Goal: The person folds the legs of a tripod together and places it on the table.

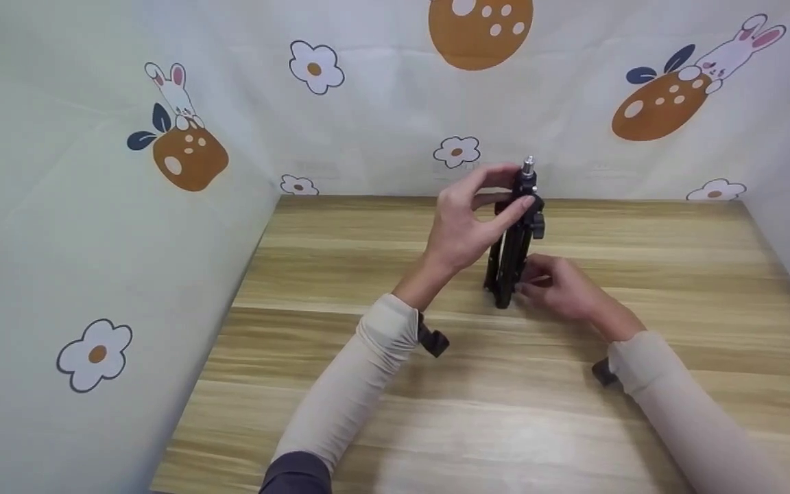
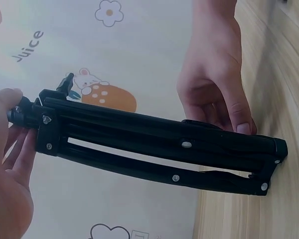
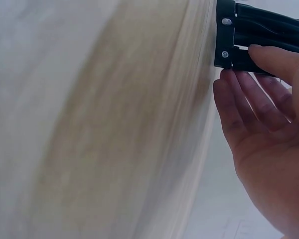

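Note:
A black folded tripod stand stands almost upright on the wooden table, its legs together and a silver screw tip on top. My left hand grips it near the top, thumb on one side and fingers on the other. Low down, my right hand pinches a leg close to the tabletop. In the right wrist view the thumb lies on the leg, with fingers beneath. A black knob juts from the upper collar in the left wrist view. Rivets show along the legs.
The wood-grain table reaches back to a patterned cloth wall just behind the stand. Another cloth wall rises along the left edge. Black mounts are strapped at both wrists.

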Motion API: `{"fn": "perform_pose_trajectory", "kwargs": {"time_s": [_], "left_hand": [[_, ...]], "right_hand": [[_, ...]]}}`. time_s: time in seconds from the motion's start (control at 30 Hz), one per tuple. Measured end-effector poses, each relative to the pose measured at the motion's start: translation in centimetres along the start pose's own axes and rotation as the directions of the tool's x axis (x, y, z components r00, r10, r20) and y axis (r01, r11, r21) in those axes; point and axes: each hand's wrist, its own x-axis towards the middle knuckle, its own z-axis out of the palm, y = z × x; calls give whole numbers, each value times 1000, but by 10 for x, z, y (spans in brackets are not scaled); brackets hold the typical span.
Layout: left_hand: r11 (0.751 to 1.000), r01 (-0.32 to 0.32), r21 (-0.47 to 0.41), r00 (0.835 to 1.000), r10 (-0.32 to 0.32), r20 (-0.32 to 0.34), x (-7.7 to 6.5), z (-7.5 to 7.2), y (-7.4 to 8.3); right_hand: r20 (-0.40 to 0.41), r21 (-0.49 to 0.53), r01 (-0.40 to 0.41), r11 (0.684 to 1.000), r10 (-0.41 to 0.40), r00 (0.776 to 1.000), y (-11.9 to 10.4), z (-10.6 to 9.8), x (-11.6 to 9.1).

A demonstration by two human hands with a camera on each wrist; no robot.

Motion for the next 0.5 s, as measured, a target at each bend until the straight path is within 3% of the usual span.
{"fn": "perform_pose_trajectory", "kwargs": {"time_s": [0.5], "left_hand": [[999, -42, -10, 998, 41, -39, -7, -14, -1]], "right_hand": [[9, 31, 14, 999, -15, 1000, -3, 1, -3]]}}
